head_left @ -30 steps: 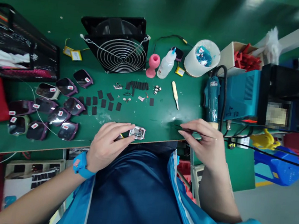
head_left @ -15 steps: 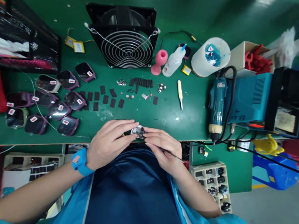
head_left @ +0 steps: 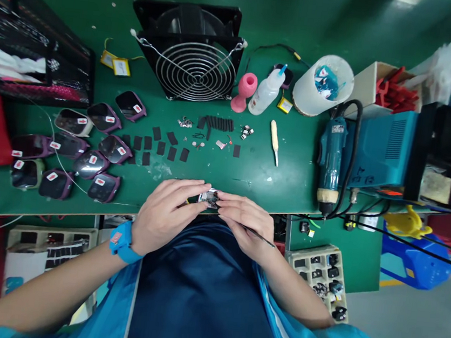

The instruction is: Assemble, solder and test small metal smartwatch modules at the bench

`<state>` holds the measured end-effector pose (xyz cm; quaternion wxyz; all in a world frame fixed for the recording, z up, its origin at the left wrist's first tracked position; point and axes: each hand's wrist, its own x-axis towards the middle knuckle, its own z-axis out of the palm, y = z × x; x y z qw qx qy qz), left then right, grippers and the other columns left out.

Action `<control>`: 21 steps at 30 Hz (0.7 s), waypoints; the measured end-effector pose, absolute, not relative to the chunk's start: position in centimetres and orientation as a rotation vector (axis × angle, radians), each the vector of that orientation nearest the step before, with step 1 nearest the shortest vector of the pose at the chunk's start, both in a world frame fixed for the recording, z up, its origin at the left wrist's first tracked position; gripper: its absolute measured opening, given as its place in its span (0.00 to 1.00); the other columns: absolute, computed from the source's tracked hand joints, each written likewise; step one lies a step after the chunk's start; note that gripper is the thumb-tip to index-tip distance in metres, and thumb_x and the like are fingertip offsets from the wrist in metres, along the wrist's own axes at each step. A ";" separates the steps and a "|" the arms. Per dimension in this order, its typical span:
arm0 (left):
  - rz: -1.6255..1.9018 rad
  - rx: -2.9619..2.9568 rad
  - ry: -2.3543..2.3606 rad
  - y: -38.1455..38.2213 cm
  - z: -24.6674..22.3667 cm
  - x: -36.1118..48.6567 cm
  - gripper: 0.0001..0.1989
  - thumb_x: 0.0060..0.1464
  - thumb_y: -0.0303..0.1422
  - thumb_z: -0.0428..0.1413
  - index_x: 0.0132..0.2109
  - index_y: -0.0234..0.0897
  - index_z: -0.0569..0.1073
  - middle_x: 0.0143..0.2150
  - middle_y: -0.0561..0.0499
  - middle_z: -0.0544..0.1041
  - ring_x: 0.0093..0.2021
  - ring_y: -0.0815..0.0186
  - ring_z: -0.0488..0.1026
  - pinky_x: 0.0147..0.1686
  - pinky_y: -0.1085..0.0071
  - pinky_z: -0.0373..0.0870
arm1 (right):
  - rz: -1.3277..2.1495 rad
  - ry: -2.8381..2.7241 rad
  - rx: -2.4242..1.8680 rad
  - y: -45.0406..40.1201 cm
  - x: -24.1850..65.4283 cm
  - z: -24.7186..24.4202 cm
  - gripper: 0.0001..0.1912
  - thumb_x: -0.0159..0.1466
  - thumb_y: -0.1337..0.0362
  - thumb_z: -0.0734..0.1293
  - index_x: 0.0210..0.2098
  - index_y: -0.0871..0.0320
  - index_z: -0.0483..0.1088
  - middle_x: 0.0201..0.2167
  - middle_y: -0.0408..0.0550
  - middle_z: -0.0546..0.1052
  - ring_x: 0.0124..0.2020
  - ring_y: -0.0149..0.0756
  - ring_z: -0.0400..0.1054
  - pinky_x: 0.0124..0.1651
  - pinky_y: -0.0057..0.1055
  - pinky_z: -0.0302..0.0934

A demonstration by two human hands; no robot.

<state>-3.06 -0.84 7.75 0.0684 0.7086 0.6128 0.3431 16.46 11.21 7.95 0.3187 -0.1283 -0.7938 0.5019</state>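
Observation:
At the bench's front edge, close to my body, my left hand (head_left: 169, 211) grips a small opened watch case (head_left: 209, 196) between thumb and fingers. Silvery and dark parts show inside it, too small to make out. My right hand (head_left: 246, 224) is closed round thin dark tweezers (head_left: 259, 235), whose rear end sticks out toward the lower right. The tips are at the case, and the right fingers touch its right side. Beyond my hands lie black rectangular pads (head_left: 161, 148), a row of black strips (head_left: 219, 123) and small metal parts (head_left: 184, 122).
Several watches (head_left: 103, 186) with arrow stickers lie at left. A fan (head_left: 198, 71) stands at the back beside a pink holder (head_left: 244, 92), a white bottle (head_left: 265, 93) and a white tub (head_left: 305, 94). A cream-handled tool (head_left: 274, 136) lies near a teal soldering station (head_left: 382, 149).
The bench things have shifted slightly in the picture as my head moved. Both hands stay at the watch case; the tweezers have tilted very slightly.

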 end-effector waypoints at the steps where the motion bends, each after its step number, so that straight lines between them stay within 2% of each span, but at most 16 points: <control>1: 1.025 2.133 1.844 -0.8 7.8 -3.1 0.08 0.63 0.23 0.60 0.48 0.38 0.78 0.56 0.43 0.81 0.60 0.55 0.76 0.54 0.59 0.73 | 1.323 -2.084 -0.340 11.2 16.4 8.0 0.13 0.67 0.78 0.70 0.48 0.59 0.78 0.44 0.55 0.85 0.55 0.44 0.78 0.57 0.44 0.75; 10: 0.970 1.964 1.909 -0.3 8.4 -3.0 0.02 0.64 0.27 0.59 0.42 0.39 0.73 0.53 0.46 0.82 0.54 0.58 0.78 0.53 0.60 0.73 | 1.568 -1.846 -0.533 11.7 16.3 8.9 0.11 0.67 0.76 0.69 0.43 0.55 0.80 0.41 0.51 0.84 0.49 0.43 0.81 0.53 0.43 0.77; 12: 0.940 1.935 1.916 -0.2 8.4 -3.0 0.03 0.64 0.29 0.60 0.44 0.39 0.73 0.54 0.45 0.81 0.56 0.57 0.77 0.54 0.59 0.72 | 1.593 -1.819 -0.549 11.8 16.3 8.9 0.11 0.67 0.75 0.69 0.43 0.55 0.80 0.41 0.51 0.84 0.49 0.43 0.81 0.53 0.42 0.76; 16: 0.899 1.929 1.936 -0.2 8.3 -3.0 0.11 0.64 0.33 0.61 0.53 0.39 0.73 0.58 0.45 0.80 0.60 0.55 0.74 0.56 0.58 0.71 | 1.672 -1.733 -0.584 11.9 16.1 8.9 0.09 0.68 0.73 0.70 0.41 0.55 0.80 0.40 0.50 0.84 0.48 0.41 0.81 0.53 0.41 0.76; 21: 0.938 1.960 1.947 0.1 8.5 -2.9 0.10 0.65 0.33 0.61 0.51 0.40 0.74 0.53 0.46 0.83 0.57 0.55 0.76 0.52 0.59 0.73 | 1.675 -1.653 -0.707 13.2 16.4 8.8 0.03 0.68 0.66 0.72 0.39 0.55 0.80 0.40 0.50 0.85 0.44 0.40 0.81 0.50 0.39 0.75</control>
